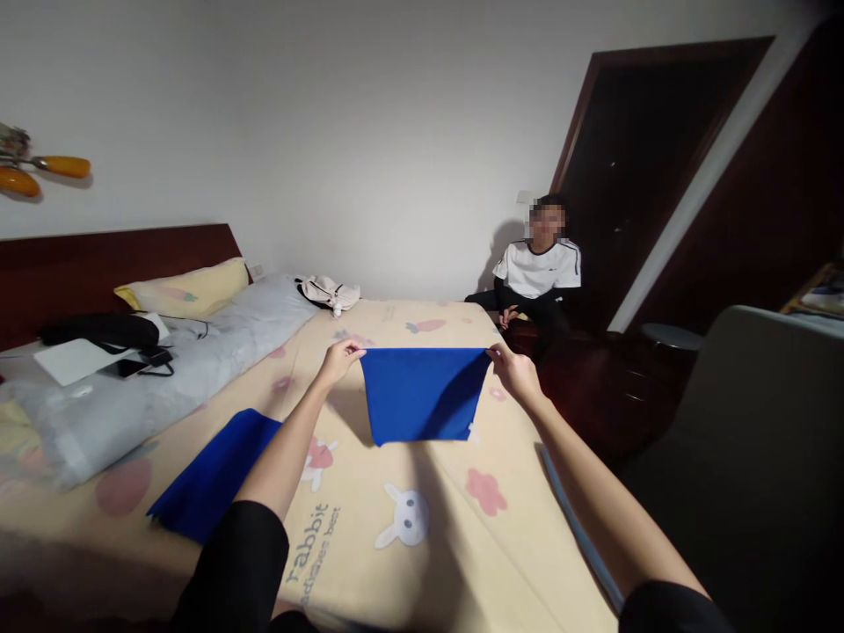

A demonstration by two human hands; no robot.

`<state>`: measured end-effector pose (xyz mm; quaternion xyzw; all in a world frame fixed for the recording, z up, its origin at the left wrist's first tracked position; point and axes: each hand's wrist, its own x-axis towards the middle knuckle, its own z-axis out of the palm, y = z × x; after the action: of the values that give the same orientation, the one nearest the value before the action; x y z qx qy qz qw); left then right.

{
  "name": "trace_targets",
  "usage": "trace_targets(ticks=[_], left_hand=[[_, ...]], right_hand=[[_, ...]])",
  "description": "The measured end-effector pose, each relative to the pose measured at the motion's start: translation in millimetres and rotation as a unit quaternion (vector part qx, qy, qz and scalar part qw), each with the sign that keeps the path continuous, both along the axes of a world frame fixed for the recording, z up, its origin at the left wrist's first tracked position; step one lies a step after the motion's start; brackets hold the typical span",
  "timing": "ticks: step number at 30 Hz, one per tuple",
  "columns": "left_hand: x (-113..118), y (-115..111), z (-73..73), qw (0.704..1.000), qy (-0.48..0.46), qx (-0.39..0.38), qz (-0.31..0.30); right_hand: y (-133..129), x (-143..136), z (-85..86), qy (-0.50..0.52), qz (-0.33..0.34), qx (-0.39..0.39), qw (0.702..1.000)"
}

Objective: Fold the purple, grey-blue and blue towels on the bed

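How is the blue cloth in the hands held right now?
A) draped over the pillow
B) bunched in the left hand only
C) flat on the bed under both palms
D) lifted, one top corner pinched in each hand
D: the left hand and the right hand each pinch a top corner of the blue rectangular fabric cloth, which hangs above the yellow cartoon-rabbit bedsheet.

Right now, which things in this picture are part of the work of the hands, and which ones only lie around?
In hand:
- blue cloth, held up by its top corners
- left hand
- right hand
- second blue cloth, flat on the bed sheet

Lying about:
- yellow pillow
- grey blanket
- small bag
- black bag
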<state>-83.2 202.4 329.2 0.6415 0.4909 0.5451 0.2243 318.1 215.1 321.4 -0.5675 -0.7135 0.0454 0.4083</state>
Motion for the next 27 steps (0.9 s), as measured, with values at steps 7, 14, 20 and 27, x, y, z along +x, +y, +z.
trace_targets(ticks=[7,14,20,27], left_hand=[[-0.2,-62.2,-59.5,0.996,0.085,0.002,-0.015],[32.8,-182.0,-207.8,0.966,0.216,-0.130,-0.053],[39.9,-231.6,-267.3,0.908,0.363,-0.207,-0.023],[33.2,-251.8,-280.0,0.879,0.422,-0.220,-0.043]], right_hand=[[-71.2,19.4,-63.2,0.047,0.060,-0.009,0.997],[-190.2,20.0,-215.8,0.136,0.095,-0.166,0.972],[-248.5,19.7,-292.6,0.118,-0.003,-0.162,0.980],[-267.5,32.9,-340.5,0.029,0.010,-0.114,0.993]])
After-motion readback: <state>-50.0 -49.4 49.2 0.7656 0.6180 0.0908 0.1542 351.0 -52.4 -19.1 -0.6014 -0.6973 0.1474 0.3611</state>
